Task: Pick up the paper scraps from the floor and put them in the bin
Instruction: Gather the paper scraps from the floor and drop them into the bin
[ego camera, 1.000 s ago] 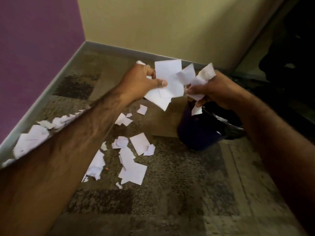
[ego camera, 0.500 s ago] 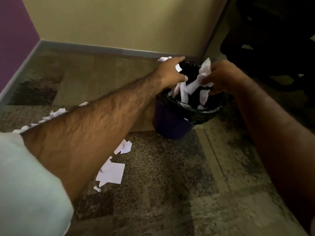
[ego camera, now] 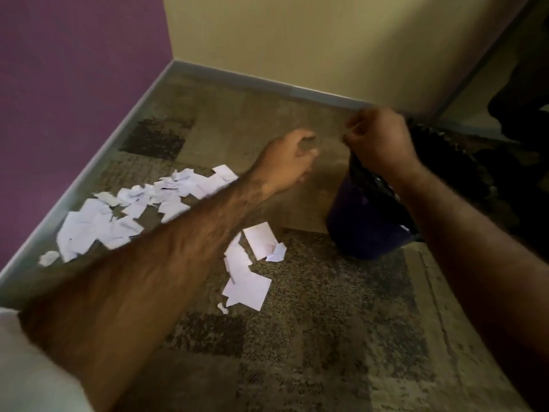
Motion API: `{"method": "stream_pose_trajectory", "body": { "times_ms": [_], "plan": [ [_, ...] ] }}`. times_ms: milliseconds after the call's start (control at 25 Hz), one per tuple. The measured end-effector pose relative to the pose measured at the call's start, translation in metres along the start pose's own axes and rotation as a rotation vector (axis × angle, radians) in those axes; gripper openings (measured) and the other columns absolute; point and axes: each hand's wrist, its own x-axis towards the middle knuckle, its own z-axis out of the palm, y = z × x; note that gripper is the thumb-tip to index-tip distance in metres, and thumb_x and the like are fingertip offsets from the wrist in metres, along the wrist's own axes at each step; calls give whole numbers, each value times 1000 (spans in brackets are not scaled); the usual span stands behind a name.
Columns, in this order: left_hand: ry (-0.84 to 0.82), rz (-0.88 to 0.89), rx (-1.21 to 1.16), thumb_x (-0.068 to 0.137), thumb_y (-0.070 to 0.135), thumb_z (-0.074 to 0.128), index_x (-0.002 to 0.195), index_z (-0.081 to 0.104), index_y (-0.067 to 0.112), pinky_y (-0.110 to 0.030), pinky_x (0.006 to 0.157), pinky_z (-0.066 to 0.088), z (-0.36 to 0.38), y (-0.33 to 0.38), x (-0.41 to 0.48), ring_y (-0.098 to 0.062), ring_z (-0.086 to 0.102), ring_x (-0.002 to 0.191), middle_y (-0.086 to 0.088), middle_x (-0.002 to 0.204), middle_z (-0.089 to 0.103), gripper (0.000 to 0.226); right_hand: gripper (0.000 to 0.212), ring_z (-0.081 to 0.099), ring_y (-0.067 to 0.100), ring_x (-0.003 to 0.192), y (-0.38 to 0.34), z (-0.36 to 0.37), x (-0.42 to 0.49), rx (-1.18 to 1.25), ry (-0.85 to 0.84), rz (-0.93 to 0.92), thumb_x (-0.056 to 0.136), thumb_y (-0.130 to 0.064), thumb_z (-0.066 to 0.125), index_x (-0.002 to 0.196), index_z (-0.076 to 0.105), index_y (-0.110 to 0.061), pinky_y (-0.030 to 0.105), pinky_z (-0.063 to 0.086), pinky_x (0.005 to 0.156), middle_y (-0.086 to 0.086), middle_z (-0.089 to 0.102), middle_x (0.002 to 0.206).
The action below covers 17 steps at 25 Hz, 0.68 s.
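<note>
White paper scraps [ego camera: 118, 215] lie in a heap along the purple wall's skirting. Several more paper scraps [ego camera: 249, 272] are spread on the carpet beside my left forearm. The dark purple bin [ego camera: 365, 233] with a black liner [ego camera: 358, 171] stands at the right. My left hand [ego camera: 289, 162] hovers left of the bin, blurred, with its fingers loosely curled and nothing in it. My right hand [ego camera: 381, 141] is over the bin's near rim with its fingers curled, and it seems to pinch the liner's edge. My right arm hides the inside of the bin.
A purple wall [ego camera: 74, 84] and a beige wall [ego camera: 297, 40] meet at the corner, with grey skirting [ego camera: 267, 84] along both. Dark furniture [ego camera: 520, 108] stands at the far right behind the bin. Patterned carpet [ego camera: 312, 337] stretches toward me.
Both hands held paper scraps and brought them into the bin. Now neither holds paper. My left hand has drawn back to the left, and the view has swung toward the scraps.
</note>
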Motion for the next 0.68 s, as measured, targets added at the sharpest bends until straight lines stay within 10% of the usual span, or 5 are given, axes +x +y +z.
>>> {"method": "stream_pose_trajectory", "body": {
  "times_ms": [280,400,480,680],
  "plan": [
    [412,-1065,601,84,68,42,143,38,15,-56,107,34,-122,-209,-184,-43,38,134,-20,150,35,80,94,66,27,95,1,148,-67,52,-1005,202,68,-33,90,146,37,-31,36,59,57,6,55,129],
    [552,-1177,465,88,60,51,142,39,3,-60,110,28,-139,-238,-250,-51,33,134,-31,147,33,80,115,52,29,125,24,187,-78,-174,-1023,104,61,-42,92,153,26,-21,36,53,87,8,43,151],
    [487,-1298,486,89,70,39,148,29,7,-56,115,19,-128,-247,-267,-45,26,141,-26,155,23,87,110,57,24,116,25,205,-79,-222,-1013,79,55,-49,92,145,35,-23,31,54,79,6,50,144],
    [440,-987,508,74,86,39,144,35,22,-53,111,33,-103,-252,-249,-35,40,135,-13,150,39,95,143,50,31,127,-23,250,-89,-232,-1008,-54,35,-72,86,153,19,-27,43,54,94,10,42,150]
  ]
}}
